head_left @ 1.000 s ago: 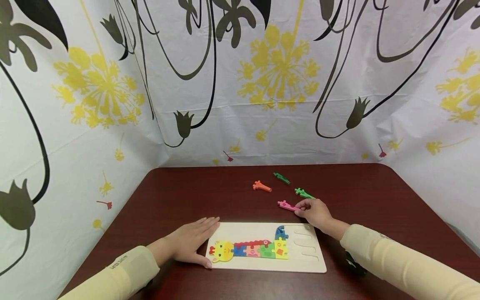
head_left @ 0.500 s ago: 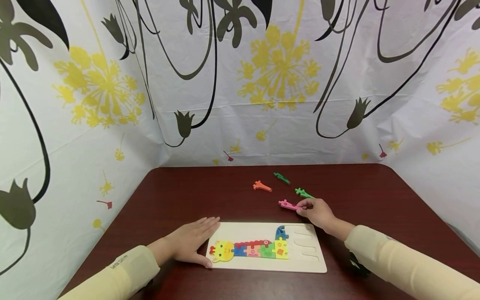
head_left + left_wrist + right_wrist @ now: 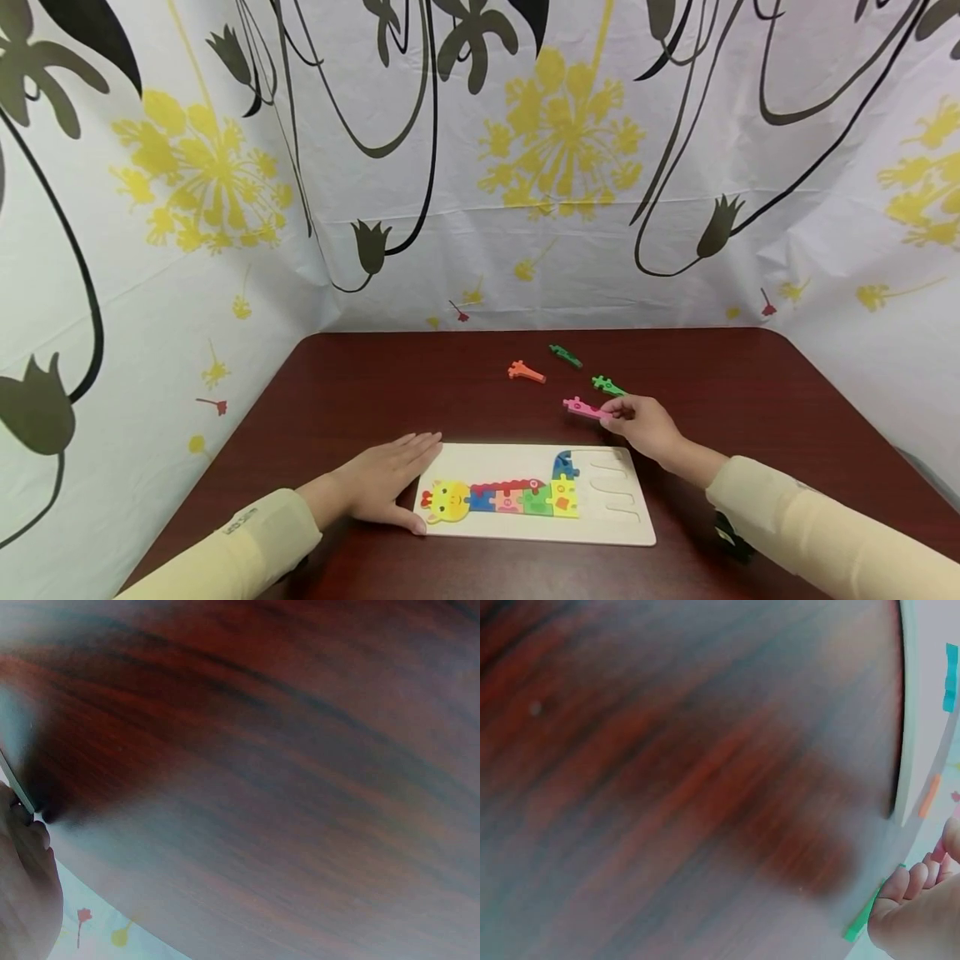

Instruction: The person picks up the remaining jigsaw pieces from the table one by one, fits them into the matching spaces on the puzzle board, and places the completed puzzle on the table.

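Note:
In the head view a pale puzzle board [image 3: 510,528] carries a giraffe: a yellow head [image 3: 448,501], a row of coloured body pieces [image 3: 536,500] and a blue piece [image 3: 566,465] at upper right. Outlined slots show bare at its right end. My left hand [image 3: 386,482] lies flat with straight fingers over the board's left edge. Behind the board's right side, my right hand [image 3: 641,425] pinches one end of a pink puzzle piece [image 3: 583,407] between thumb and fingers. In the right wrist view the right hand [image 3: 922,907] shows curled fingers at the edge.
Beyond the right hand lie a light green piece [image 3: 607,385], an orange piece [image 3: 527,372] and a dark green piece [image 3: 566,356]. The dark red table [image 3: 390,383] ends at a patterned white cloth [image 3: 480,275] hanging behind it.
The right hand and the pink puzzle piece have shifted slightly right and away from the board. My left hand stays in place on the board's edge.

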Tool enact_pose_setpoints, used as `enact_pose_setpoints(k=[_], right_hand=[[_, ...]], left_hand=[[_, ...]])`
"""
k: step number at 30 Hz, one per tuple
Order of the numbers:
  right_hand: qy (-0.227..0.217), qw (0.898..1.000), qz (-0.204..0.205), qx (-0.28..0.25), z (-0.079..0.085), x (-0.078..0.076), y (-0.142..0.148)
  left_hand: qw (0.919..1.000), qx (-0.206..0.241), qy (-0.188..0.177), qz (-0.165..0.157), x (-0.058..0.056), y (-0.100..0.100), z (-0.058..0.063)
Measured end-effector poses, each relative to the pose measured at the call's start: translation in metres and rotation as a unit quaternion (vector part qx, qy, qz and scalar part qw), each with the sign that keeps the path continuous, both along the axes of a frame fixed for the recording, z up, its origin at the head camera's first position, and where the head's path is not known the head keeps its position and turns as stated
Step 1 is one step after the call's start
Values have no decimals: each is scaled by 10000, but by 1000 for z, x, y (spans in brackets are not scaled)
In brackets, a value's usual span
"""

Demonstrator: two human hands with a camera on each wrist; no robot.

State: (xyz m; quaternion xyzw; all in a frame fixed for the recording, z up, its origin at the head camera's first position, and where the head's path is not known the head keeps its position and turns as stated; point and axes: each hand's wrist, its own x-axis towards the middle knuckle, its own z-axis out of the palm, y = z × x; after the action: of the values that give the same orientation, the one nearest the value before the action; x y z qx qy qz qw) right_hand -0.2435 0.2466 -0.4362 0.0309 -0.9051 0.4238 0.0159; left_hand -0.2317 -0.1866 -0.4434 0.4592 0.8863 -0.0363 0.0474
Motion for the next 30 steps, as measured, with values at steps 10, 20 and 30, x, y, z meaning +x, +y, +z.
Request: enact_pose_setpoints(k=[10, 20, 30], right_hand=[[149, 9998, 116, -56, 11, 12, 7], [73, 9997, 214, -96, 16, 25, 12], [109, 9997, 225, 8, 21, 39, 17]], left_hand=[[10000, 18, -38, -27, 1, 3, 6], [9999, -17, -104, -60, 0, 3, 7], [10000, 27, -41, -47, 0, 2, 3]])
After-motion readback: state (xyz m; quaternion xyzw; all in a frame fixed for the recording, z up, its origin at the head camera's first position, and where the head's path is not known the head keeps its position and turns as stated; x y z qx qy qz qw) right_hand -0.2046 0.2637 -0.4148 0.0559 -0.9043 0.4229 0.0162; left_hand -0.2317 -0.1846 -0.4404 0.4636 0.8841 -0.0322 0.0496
